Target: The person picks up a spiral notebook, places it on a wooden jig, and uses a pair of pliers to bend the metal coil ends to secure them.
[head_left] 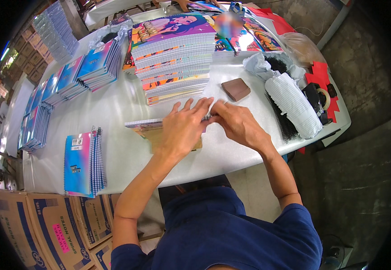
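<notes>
A notebook (142, 127) stands on its long edge in front of me, page edges up. My left hand (181, 130) lies across its middle and holds it, fingers pointing away from me. My right hand (239, 120) pinches at its right end, fingertips close to those of the left; what exactly they grip there is hidden. A brown block (236, 89) lies just beyond my right hand. Behind both hands rises a tall stack of colourful-covered paper pads (175, 63). Left of the held notebook lies a small pile of blue and pink spiral notebooks (78, 162).
More spiral notebooks (71, 74) stand in piles at the left. A bundle of black coils wrapped in white (292, 105) and a tape roll (323, 99) lie at the right edge. Cardboard boxes (56, 229) stand below the table (128, 168). Another person's hand (184, 4) shows at the far side.
</notes>
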### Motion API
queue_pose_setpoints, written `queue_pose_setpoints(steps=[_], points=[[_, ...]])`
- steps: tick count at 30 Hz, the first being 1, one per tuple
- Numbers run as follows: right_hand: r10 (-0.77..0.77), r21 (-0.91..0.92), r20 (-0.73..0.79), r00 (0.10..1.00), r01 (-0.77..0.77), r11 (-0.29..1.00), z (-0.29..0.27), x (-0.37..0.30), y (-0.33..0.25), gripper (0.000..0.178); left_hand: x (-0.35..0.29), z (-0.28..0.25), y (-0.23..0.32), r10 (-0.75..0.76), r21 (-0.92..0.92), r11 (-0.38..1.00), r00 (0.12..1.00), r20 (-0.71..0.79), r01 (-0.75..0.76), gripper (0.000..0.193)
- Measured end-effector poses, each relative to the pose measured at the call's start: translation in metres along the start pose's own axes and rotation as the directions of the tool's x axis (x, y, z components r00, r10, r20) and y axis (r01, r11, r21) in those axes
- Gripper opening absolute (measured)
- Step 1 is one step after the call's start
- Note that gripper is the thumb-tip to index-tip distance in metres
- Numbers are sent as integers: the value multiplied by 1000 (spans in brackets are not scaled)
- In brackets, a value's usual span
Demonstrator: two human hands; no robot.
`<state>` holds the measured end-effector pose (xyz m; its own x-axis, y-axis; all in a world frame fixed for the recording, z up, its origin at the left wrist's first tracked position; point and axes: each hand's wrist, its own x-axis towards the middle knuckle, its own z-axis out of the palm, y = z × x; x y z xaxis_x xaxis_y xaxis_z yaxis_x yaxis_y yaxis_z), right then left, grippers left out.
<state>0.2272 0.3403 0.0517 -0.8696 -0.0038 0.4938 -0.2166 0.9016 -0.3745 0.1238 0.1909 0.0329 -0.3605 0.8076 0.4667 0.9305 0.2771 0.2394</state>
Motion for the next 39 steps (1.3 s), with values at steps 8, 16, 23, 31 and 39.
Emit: queue_pose_setpoints(steps=[8, 16, 23, 31, 39], points=[[412, -266, 189, 891, -358, 895, 5, 16, 141, 41, -2, -8, 2, -18, 165, 986, 990, 137, -5, 60], [387, 137, 320, 865, -446, 884, 16, 11, 198, 41, -6, -3, -3, 97, 148, 981, 977, 189, -126, 75], [-178, 793, 419, 890, -263, 550, -8, 20, 88, 41, -9, -2, -19, -63, 57, 996, 991, -120, 70, 100], [-149, 716, 501, 853, -311, 625, -3, 35, 81, 38, -3, -5, -18, -96, 35, 994, 990, -102, 100, 107], [-35, 618, 559, 829, -388, 684, 9, 47, 72, 37, -6, -11, -28, -123, 52, 990, 986, -114, 129, 109]])
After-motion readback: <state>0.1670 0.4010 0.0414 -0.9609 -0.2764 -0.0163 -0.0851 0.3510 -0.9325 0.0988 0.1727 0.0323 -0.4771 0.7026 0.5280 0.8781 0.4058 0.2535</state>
